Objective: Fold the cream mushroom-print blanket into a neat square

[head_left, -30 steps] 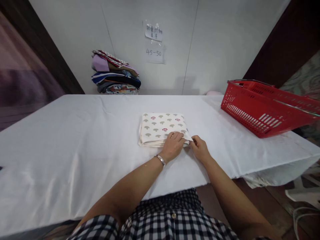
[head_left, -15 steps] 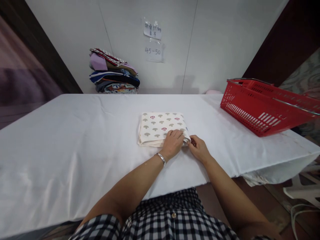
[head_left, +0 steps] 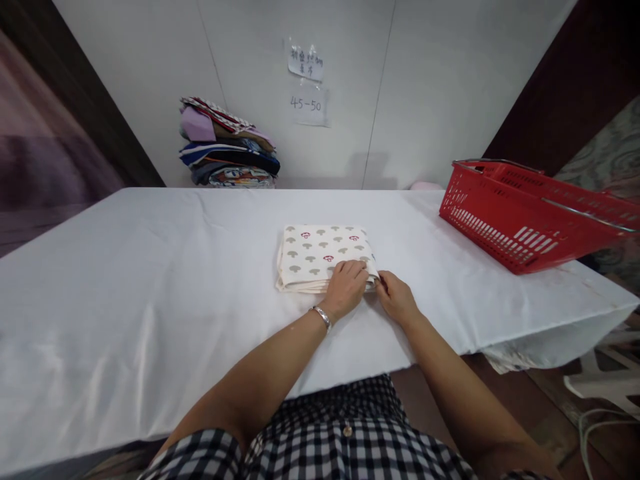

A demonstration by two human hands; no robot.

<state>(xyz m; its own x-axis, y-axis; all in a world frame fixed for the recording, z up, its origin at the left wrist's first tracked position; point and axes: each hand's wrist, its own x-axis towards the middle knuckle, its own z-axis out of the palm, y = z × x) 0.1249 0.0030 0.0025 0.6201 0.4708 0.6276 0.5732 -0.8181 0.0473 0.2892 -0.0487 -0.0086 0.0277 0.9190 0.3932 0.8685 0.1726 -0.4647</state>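
Note:
A folded cream cloth with a mushroom print point(head_left: 315, 257) lies on the white-covered table point(head_left: 150, 267), a little right of centre. My left hand point(head_left: 347, 288), with a silver bracelet on the wrist, rests palm down on the cloth's near right corner. My right hand point(head_left: 395, 297) sits just right of it, fingertips pinching the same corner's edge.
A red plastic basket point(head_left: 525, 213) stands at the table's right end, overhanging the edge. A stack of folded clothes point(head_left: 227, 150) leans against the back wall at the far left. Two paper notes point(head_left: 307, 83) hang on the wall.
Both hands stay on the cloth's near right corner; my right hand has shifted slightly left toward it. The view has barely shifted.

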